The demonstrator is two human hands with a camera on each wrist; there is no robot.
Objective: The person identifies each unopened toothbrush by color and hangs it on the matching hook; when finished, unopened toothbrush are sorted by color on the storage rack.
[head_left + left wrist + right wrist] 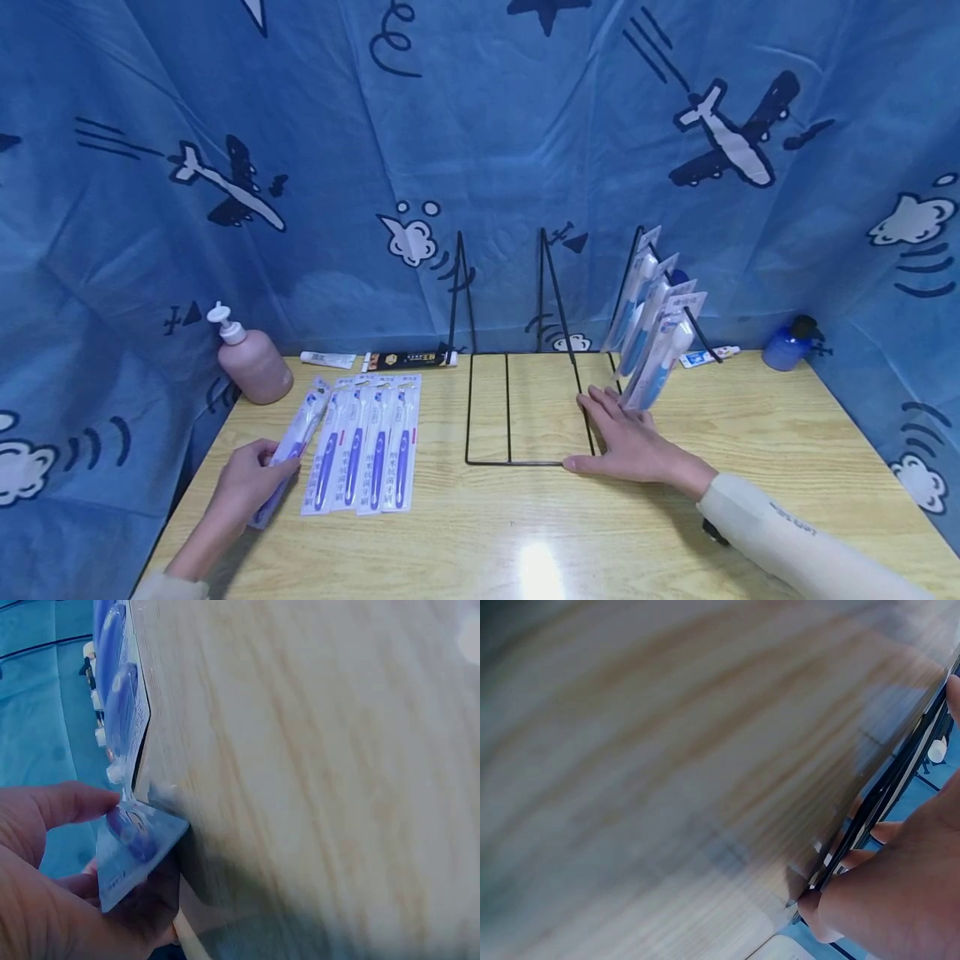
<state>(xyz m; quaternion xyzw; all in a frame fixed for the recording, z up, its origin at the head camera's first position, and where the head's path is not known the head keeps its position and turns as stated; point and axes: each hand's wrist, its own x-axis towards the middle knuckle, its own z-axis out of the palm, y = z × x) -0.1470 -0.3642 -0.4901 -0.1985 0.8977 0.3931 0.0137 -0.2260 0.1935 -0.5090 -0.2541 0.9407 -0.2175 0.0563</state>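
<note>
My left hand (pixel 247 482) grips the lower end of a packaged purple toothbrush (pixel 294 442) at the table's left side; the left wrist view shows the thumb and fingers pinching that pack (pixel 135 847). Three more purple toothbrush packs (pixel 367 446) lie side by side just to its right. My right hand (pixel 626 442) lies flat with straight fingers on the base of a black wire rack (pixel 525 408), its thumb at the rack's front corner. Several blue toothbrush packs (pixel 656 333) hang on the rack's right prong, just beyond my fingertips.
A pink pump bottle (pixel 251 358) stands at the back left. A white tube (pixel 327 359) and a black box (pixel 408 360) lie along the back edge. A small tube (pixel 708 357) and a blue bottle (pixel 787 343) sit at the back right. Blue printed cloth surrounds the wooden table (pixel 750 450).
</note>
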